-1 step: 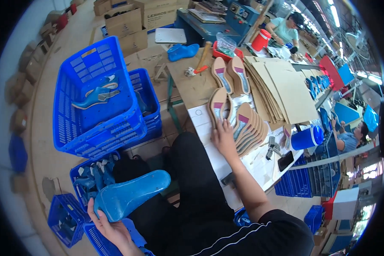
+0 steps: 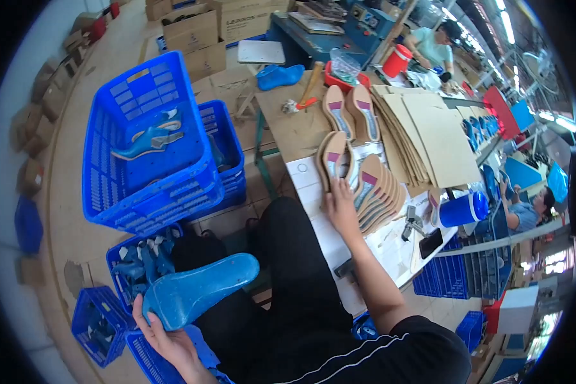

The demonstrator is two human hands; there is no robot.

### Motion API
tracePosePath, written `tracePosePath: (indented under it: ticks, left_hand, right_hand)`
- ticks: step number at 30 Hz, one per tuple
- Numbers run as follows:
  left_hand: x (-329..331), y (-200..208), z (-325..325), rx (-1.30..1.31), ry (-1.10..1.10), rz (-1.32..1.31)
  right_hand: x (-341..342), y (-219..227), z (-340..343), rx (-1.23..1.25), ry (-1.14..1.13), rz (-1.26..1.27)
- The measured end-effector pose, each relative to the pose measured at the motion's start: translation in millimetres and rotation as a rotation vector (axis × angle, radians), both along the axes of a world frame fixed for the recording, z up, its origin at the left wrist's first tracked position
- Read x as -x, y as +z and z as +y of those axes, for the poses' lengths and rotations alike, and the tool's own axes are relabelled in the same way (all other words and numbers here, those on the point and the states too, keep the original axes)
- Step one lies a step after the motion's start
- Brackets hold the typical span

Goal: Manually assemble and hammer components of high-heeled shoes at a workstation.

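My left hand grips a blue shoe last by its broad end, flat sole side up, above my lap. On the table my right hand has its fingers closed over the near end of a tan insole with a purple patch; another lies partly beneath it. The thumb side is partly hidden. Right beside that hand, several insoles overlap in a fanned row. Two more insoles lie farther back.
Blue crates with lasts stand at my left. The table also bears cardboard sheets, a blue jug, a phone, a metal clamp-like tool, a hammer and another blue last. Two people work beyond, at the right.
The whole view has shifted slightly. My right hand's fingers have drawn a little closer together at the insole's end. The left hand holds the last as before.
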State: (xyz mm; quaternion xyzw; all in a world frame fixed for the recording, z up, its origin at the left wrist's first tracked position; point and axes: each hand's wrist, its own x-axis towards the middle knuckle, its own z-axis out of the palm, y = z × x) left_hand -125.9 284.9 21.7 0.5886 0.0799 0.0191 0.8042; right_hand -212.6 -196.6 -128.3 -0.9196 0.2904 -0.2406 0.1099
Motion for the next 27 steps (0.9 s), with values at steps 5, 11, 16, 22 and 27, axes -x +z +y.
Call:
tracePosePath:
  ticks: [5,11,16,22,27]
  left_hand:
    - [-3.1,6.2,-2.8,0.052,-0.044,-0.003]
    - [-8.4,5.3,-7.4,0.108,-0.041,-0.049]
    - [-2.3,7.1,1.1,0.097,-0.089,-0.017]
    - [-1.5,3.0,3.6,0.089,-0.069,-0.033]
    - [0.2,10.3,5.7,0.087,-0.071,0.02]
  right_hand:
    - [3.4,44.7,9.7,-0.536,-0.264,-0.551]
    - [-34.7,35.1,38.8,-0.059,0.08,-0.028]
    - [-35.4,-7.2,58.2,0.174,0.019,0.207]
    - [-44.2,28.4,38.8,0.231,0.397,0.258]
    - [-30.3,39.7,55.6,-0.003,0.272,-0.227]
